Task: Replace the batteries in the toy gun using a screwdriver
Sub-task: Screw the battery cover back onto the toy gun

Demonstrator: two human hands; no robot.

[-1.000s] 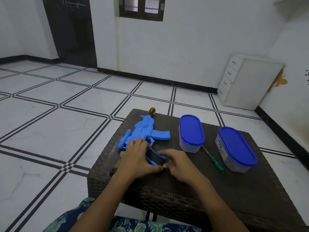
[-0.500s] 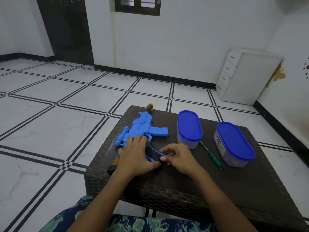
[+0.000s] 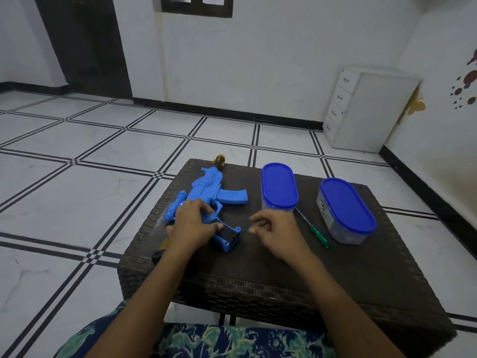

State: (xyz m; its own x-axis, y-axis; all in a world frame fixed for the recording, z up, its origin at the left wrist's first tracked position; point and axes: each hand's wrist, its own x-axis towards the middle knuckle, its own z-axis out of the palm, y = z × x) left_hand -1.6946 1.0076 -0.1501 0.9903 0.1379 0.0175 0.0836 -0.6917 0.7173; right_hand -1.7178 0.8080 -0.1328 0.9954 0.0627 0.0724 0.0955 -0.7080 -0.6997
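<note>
Head view: a person sits at a low, dark woven bench (image 3: 284, 275). Both bare forearms reach in from below, and patterned blue-green cloth (image 3: 232, 342) covers the lap.
Toy gun: the blue toy gun (image 3: 206, 189) lies flat on the left part of the bench. Its yellow-and-black muzzle is at the far edge and the magazine sticks out to the right. The grip points toward the person and has a dark face on its end.
Left hand: the left hand (image 3: 192, 226) lies over the gun's rear body, fingers (image 3: 204, 206) curled down onto it and thumb against the grip. It holds the gun down.
Right hand: the right hand (image 3: 278, 231) hovers just right of the grip, not touching the gun. Its fingers are loosely curled, thumb and forefinger apart, nothing seen between them.
Screwdriver: the green-handled screwdriver (image 3: 313, 229) lies on the bench, right of the right hand and clear of it. The thin shaft points away toward the base of the left tub; the handle points toward the person.
Containers: two oblong clear tubs with blue lids, both closed. The left tub (image 3: 280, 187) is mid-bench, the right tub (image 3: 346, 210) near the right side, and the screwdriver lies between them. Contents too dim to tell.
Stock end: a black and yellow piece (image 3: 158, 251) pokes out over the bench's left edge by the left wrist. Cannot tell how it joins the gun.
Room: white floor tiles (image 3: 77, 189) with black lines, a white drawer unit (image 3: 361, 112) at the far right wall, and a dark door (image 3: 85, 42) far left.
</note>
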